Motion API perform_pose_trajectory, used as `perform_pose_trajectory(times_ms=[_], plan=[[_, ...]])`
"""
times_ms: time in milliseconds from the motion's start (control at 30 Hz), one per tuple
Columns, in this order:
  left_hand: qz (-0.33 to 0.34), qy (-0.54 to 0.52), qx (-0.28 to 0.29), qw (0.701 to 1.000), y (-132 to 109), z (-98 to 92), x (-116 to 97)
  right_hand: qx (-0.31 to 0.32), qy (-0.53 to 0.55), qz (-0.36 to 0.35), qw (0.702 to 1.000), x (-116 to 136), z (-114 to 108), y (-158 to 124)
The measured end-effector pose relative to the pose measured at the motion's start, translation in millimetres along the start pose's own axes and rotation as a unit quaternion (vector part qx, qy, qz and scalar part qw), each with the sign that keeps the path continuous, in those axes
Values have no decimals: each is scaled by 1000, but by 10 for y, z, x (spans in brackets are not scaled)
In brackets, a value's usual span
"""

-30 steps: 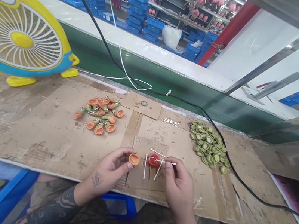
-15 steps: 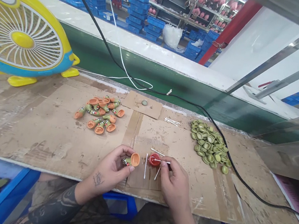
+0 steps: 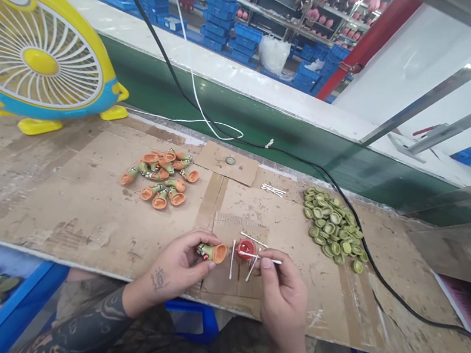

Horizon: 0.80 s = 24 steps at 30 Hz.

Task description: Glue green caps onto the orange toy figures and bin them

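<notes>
Between the thumb and fingers of my left hand (image 3: 180, 263) is a small green figurine piece (image 3: 218, 253), its hollow orange end facing right. My right hand (image 3: 284, 289) is closed on a cotton swab (image 3: 266, 259), whose left tip lies over a small jar of red paint (image 3: 246, 247). Around the jar lie other swabs: one upright in view on its left (image 3: 232, 259), another behind it (image 3: 253, 239), and a third partly hidden by my right hand. The jar rests on a cardboard piece (image 3: 218, 284).
Similar orange-and-green pieces (image 3: 164, 177) are heaped at left. Green oval caps (image 3: 335, 225) form a pile at right, beside a black cable (image 3: 379, 283). Spare swabs (image 3: 273, 189) lie behind. A yellow fan (image 3: 41, 62) stands at far left; a blue crate (image 3: 30, 299) sits below the table edge.
My right hand and its swab have shifted slightly right, the swab tip still over the jar. The figurine piece in my left hand has turned, showing more of its green side.
</notes>
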<state>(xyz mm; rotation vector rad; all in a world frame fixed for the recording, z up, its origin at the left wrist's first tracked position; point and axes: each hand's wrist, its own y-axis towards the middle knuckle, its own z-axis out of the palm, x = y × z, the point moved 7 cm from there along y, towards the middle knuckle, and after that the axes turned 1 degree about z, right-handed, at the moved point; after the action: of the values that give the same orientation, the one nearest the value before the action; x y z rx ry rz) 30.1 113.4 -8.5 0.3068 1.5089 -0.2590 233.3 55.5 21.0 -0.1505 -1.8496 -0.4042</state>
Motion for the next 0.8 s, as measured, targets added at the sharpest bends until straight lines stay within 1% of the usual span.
perform_pose_trajectory(times_ms=[100,167,267,433,633,800], plan=[[8,5,0,1000,1,0,-20,47,42,17,998,58,136,-62],[10,7,2,1000,0,4,-29,73,34,17,997,78,216,-81],[12,10,0,1000,1,5,-35,94,13,3,996,89,290,-79],[13,14,-1,1000,5,3,-50,97,-11,-18,995,120,300,-58],[-3,3,-1,1000,6,11,-28,78,-24,-41,996,154,260,-34],[-19,-15,15,1000,2,32,9,72,-31,-53,996,161,259,-31]])
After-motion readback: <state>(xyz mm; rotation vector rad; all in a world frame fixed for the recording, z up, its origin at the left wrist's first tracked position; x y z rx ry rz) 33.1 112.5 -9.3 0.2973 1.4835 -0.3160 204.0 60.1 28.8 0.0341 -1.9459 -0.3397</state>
